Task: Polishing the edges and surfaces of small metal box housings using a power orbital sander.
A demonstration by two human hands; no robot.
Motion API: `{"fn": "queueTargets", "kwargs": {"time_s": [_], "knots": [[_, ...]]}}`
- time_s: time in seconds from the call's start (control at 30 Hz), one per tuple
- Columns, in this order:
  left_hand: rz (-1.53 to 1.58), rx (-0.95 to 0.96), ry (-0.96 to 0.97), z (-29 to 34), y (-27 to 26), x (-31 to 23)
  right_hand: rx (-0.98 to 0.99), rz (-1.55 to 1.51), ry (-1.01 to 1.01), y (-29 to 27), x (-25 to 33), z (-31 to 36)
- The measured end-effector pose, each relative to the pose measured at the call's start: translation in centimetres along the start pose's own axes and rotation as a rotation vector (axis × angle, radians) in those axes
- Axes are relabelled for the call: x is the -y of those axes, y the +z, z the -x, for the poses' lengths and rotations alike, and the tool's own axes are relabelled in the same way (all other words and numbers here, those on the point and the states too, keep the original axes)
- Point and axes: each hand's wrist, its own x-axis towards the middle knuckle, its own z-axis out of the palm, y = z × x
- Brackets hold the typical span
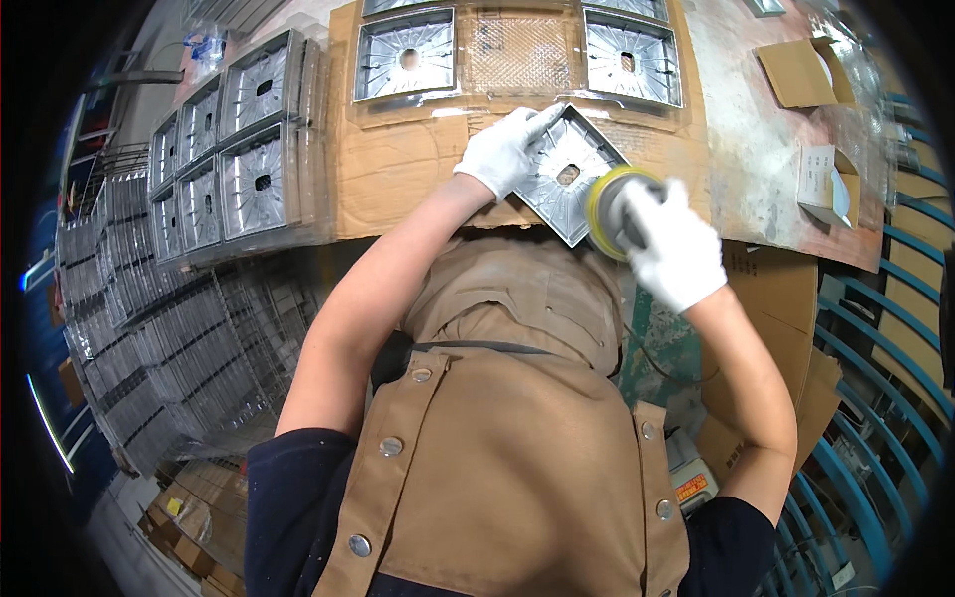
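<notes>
A square cast-metal plate with raised rims and a hole in its middle is tilted cornerwise at the table's near edge. My left hand, in a white glove, grips its upper left side, thumb and fingers around the rim. In my gloved right hand is a round sander with a yellow-edged disc. The disc meets the plate's right side; whether it presses on the edge I cannot tell. My right fingers are wrapped over the tool and slightly blurred.
Cardboard covers the table's middle. Similar metal plates lie at the back in clear plastic trays, and more stand stacked on the left. Small open cartons sit at right. Blue metal bars curve along the right side.
</notes>
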Motion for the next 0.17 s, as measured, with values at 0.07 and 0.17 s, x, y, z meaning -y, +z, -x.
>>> {"fn": "queueTargets", "kwargs": {"time_s": [0.07,0.17], "knots": [[-0.010,0.006,0.024,-0.5,0.1,0.5,-0.196,0.008,0.110,-0.4,-2.4,-1.3],[-0.080,0.042,0.087,-1.4,0.1,0.9,-0.382,-0.012,0.140,-0.3,-5.8,-2.6]]}}
